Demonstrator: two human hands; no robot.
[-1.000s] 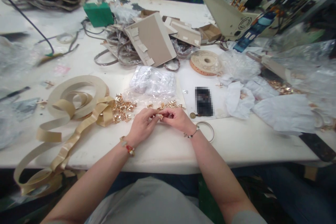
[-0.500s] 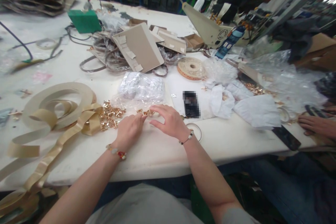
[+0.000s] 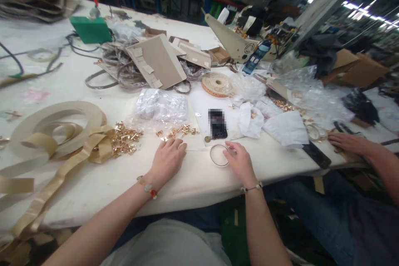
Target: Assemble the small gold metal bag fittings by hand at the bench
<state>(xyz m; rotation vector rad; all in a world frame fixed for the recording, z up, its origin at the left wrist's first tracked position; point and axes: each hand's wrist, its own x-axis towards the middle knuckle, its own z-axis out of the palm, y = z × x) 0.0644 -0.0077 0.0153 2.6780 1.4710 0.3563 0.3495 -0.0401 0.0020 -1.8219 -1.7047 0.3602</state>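
Note:
My left hand lies on the white table with its fingers stretched forward and nothing in it, just short of a few scattered gold metal clips. To its right, my right hand rests on the table with loose fingers. Its fingertips touch the edge of a thin clear ring that lies flat. A dark phone sits just beyond the ring. A larger heap of gold clips lies to the left, beside a coil of beige strap.
A clear plastic bag, cardboard pieces, a perforated tape roll and a green box lie farther back. White paper and crumpled plastic cover the right. Another person's hand rests at the right edge.
My hands, pinched together on a gold clip a second ago, have parted. The right hand moved right to the clear ring, the left settled flat. The view swung right, showing another person's hand.

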